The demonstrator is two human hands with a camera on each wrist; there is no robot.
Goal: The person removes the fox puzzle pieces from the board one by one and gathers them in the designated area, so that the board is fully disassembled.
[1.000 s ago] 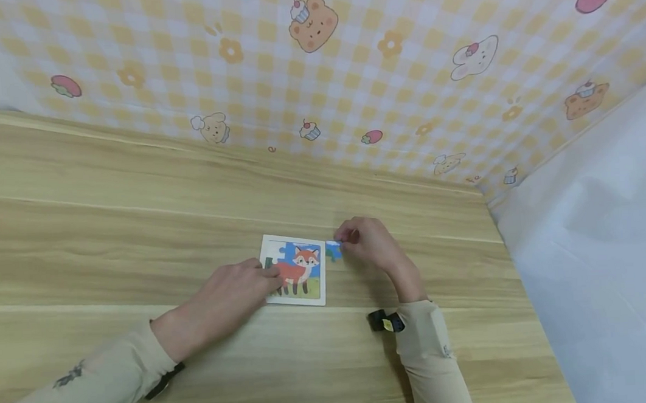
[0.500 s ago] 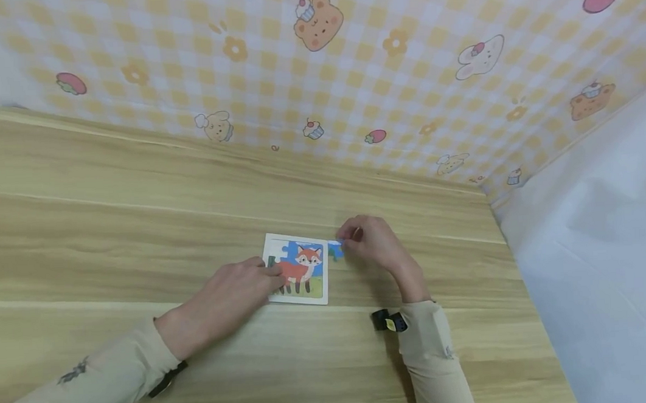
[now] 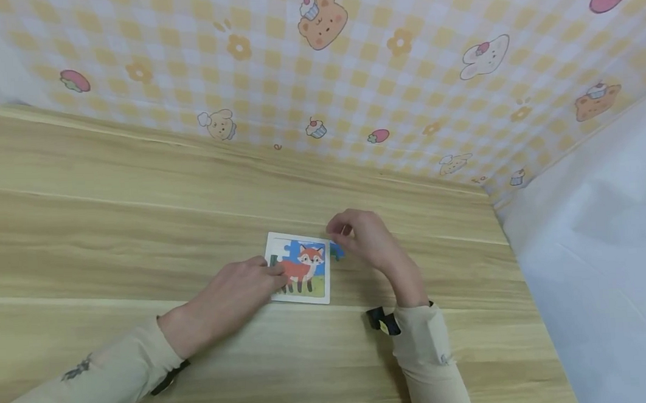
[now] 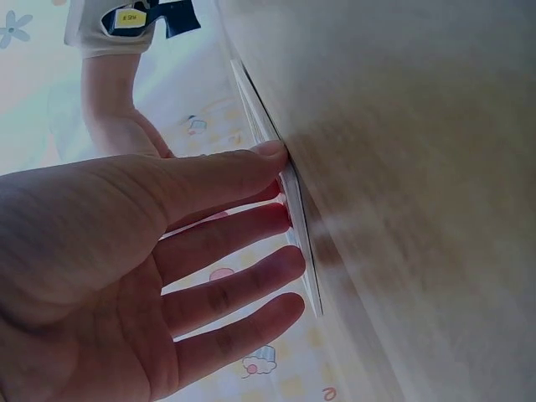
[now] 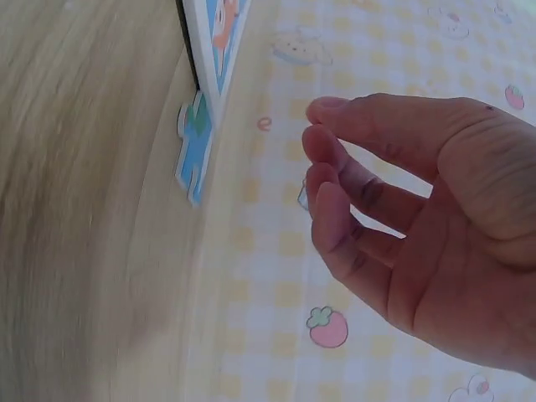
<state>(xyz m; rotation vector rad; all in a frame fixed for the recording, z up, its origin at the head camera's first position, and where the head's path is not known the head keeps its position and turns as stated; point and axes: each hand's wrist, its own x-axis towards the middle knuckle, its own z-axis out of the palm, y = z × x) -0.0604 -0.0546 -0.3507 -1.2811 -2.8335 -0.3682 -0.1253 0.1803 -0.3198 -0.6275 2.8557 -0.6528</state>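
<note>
A square puzzle board with a white rim and a fox picture lies flat on the table; white shows at its upper left. The left hand rests its fingertips on the board's left part. Its fingers are nearly straight in the left wrist view, thumb at the board's edge. One blue and green puzzle piece lies against the board's right side. Above it is the right hand. In the right wrist view this hand has curled fingers, tips close together, nothing visible between them, apart from the piece.
The wooden table extends around the board. Behind it hangs a yellow checked cloth with cartoon prints, and a white sheet is on the right. Black straps with small devices are at both wrists.
The right hand has risen off the puzzle piece and shifted slightly up and left, while the piece lies beside the board. The left hand stays on the board; the whole view has shifted slightly.
</note>
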